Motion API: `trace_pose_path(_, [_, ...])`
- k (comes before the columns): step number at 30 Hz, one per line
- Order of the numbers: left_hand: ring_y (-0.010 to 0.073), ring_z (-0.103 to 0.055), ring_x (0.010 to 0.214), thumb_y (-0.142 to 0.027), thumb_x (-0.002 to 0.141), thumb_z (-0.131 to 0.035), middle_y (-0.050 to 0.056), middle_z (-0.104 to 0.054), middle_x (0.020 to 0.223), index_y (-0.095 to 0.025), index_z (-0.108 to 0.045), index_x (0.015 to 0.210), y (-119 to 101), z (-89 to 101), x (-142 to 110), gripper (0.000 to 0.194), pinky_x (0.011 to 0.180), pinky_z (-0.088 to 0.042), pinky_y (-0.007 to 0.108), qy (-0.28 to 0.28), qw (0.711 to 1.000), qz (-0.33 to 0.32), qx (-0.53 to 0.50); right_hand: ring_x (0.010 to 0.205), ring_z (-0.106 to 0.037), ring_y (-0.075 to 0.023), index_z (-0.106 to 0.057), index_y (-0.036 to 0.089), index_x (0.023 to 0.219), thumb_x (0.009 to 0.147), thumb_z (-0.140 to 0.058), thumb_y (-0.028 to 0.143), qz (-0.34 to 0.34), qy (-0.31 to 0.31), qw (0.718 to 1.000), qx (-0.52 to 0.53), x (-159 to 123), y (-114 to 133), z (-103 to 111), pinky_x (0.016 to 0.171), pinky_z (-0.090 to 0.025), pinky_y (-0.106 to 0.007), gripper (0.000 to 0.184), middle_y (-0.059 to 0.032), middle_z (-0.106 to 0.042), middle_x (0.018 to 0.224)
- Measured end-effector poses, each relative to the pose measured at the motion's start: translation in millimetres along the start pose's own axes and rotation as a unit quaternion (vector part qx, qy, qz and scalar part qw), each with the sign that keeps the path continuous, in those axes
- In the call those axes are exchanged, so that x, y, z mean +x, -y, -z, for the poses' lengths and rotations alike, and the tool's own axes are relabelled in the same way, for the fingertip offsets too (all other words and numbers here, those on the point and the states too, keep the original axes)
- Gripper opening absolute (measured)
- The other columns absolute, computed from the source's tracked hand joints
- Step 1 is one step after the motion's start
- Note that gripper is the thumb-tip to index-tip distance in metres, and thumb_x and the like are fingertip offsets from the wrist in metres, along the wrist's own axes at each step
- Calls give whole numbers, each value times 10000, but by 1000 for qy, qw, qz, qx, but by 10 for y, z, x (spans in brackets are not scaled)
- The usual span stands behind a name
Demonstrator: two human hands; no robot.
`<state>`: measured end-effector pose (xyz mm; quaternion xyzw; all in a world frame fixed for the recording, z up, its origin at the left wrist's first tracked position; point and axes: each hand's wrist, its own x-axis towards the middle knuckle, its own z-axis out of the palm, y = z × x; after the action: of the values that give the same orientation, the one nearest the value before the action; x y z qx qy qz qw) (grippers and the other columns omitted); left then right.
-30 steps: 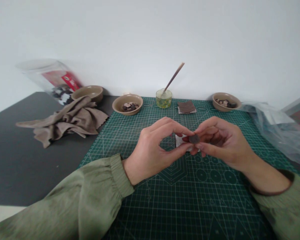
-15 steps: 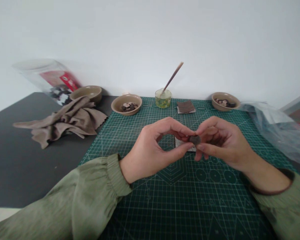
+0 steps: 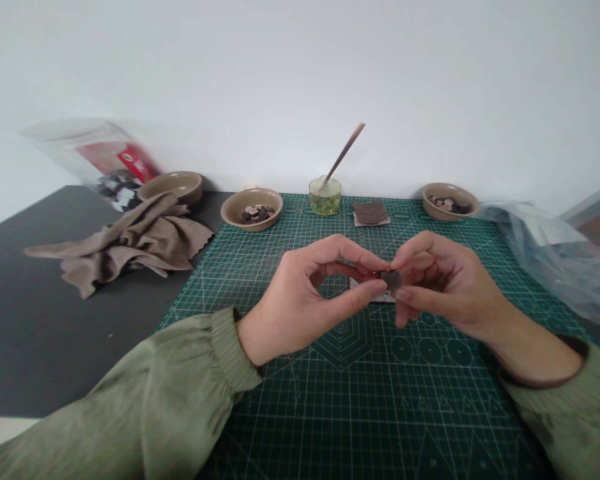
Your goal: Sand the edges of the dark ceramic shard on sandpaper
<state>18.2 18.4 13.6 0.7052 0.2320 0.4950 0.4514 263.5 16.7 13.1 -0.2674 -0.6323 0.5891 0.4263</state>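
Head view, left to right: a crumpled taupe cloth (image 3: 145, 239) lies beside a green gridded cutting mat (image 3: 290, 413), above which the left hand (image 3: 295, 300) and right hand (image 3: 445, 283) narrowly pinch a small dark-brown disc (image 3: 391, 280) between their fingertips.

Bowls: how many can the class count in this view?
3 tan bowls: one behind the brown cloth on the dark tabletop, one left of the glass jar on the cutting mat, one at the mat's far right corner.
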Motion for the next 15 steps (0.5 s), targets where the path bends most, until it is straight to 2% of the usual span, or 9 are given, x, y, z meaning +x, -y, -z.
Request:
trace_pose_path(10, [162,-796,1020,-111,909,-914,63,-804,1153,-174,-803,1183,49,5,-15,303,968,-688,284,19,1000,-3,-20,639,-853,-179,-746,253,1156,937,-897,94,9,13,1000,27,-8,-18,23,513,-615,-160,310,9,-869,916])
trace_pose_path(15, [156,-783,1017,-177,971,-873,61,-809,1125,-172,-819,1149,9,16,-5,187,932,-683,257,12,999,18,-28,640,-854,-183,-747,252,1144,926,-900,79,1,16,1000,26,-1,-3,13,509,-619,-161,316,12,-868,916])
